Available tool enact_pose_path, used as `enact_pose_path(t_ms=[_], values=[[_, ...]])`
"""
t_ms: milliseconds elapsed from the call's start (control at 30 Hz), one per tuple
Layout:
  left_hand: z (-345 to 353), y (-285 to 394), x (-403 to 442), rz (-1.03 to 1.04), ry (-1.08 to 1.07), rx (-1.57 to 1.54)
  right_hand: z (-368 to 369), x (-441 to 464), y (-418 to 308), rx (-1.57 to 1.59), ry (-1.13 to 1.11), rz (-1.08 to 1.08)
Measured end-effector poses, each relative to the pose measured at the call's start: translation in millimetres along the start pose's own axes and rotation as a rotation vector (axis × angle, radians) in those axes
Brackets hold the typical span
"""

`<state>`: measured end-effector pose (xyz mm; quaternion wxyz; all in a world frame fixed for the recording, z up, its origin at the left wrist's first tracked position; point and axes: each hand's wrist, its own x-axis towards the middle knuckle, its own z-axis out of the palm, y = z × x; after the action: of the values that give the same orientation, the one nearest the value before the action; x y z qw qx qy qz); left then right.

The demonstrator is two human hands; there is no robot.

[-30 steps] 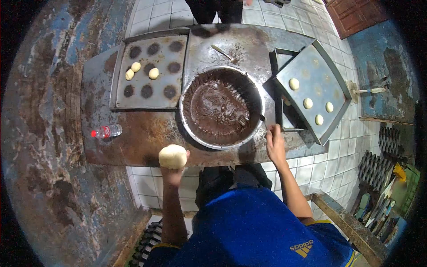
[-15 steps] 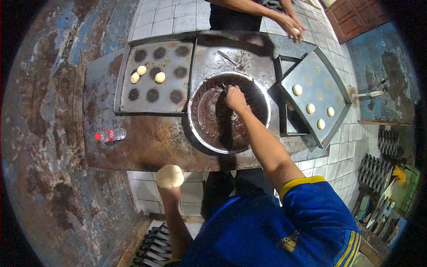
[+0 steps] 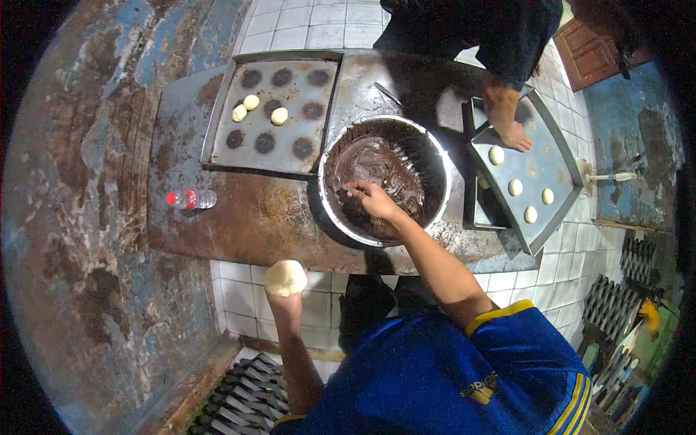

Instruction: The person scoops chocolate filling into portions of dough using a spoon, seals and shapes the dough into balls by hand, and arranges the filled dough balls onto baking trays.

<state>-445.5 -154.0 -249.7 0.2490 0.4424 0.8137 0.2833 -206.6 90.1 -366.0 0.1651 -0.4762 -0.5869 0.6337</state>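
A pale flattened piece of dough (image 3: pixel 286 278) rests on my left hand (image 3: pixel 285 299), just off the table's near edge; the dough hides most of the fingers. Inside the large round metal bowl (image 3: pixel 325 206), my right hand (image 3: pixel 376 201) is closed above a thick dark brown filling (image 3: pixel 377 159). A small shiny tip shows at its fingers, too little to name the tool. The bowl stands on the worn table, its filling smeared up the walls.
Left of the bowl, a square baking tray (image 3: pixel 232 154) holds three dough balls. A co-worker's hand (image 3: pixel 515 136) reaches onto the tilted right tray (image 3: pixel 573 199), which bears several dough balls. A plastic bottle (image 3: pixel 192 199) lies at left; a flat metal tool (image 3: pixel 388 93) lies behind the bowl.
My right hand has moved toward the near left part of the bowl, and the filling has shifted. The co-worker has leaned in and put a hand onto the right tray. My left hand still holds the dough.
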Motion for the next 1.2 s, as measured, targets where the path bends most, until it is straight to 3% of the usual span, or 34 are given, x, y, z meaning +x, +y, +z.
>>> enact_pose_path(t_ms=[33,167,267,367,467,633,667,733,800,867,933,1000,1133,1200], values=[[6.0,11.8,-2.2,-0.12,0.046,-0.232,-2.8,-10.1,-0.8,0.065,-0.04,-0.084],[36.7,35.5,-2.5,-0.154,0.029,-0.436,-30.8,-92.9,-56.0,0.25,-0.137,-0.116],[47.8,99.3,-10.0,0.054,0.083,-0.503,-63.7,-163.4,-113.3,-0.067,-0.095,-0.439],[43.1,166.0,-16.5,0.168,-0.134,-0.376,-84.5,-226.3,-150.7,-0.216,-0.084,-0.628],[62.3,206.9,-39.2,0.312,-0.081,-0.537,-91.0,-256.2,-140.2,-0.61,0.022,-0.807],[103.7,196.6,-69.2,0.463,0.189,-0.37,-104.6,-301.3,-97.2,-0.625,0.129,-0.848],[120.5,181.8,-73.5,0.474,0.25,-0.313,-106.1,-310.2,-87.2,-0.622,0.123,-0.846],[117.9,207.8,-88.8,0.356,0.024,-0.473,-108.1,-325.7,-65.1,-0.566,0.17,-0.776],[140.4,196.2,-94.0,0.32,0.003,-0.523,-110.3,-334.4,-40.9,-0.524,0.207,-0.771],[155.3,183.9,-92.9,0.047,-0.141,-0.895,-109.8,-344.2,-13.8,-0.38,0.266,-0.7],[153.0,206.8,-101.3,0.045,-0.164,-0.902,-108.5,-354.4,26.1,-0.3,0.287,-0.611],[159.8,204.3,-105.7,0.035,-0.175,-0.941,-105.9,-342.8,94.7,0.103,0.484,-0.341],[147.0,206.5,-117.1,0.021,-0.34,-0.913,-147.4,-297.4,250.6,-0.252,0.47,-0.028],[137.9,202.5,-118.6,0.035,-0.382,-0.864,-165.1,-294.8,220.4,-0.549,0.308,-0.039]])
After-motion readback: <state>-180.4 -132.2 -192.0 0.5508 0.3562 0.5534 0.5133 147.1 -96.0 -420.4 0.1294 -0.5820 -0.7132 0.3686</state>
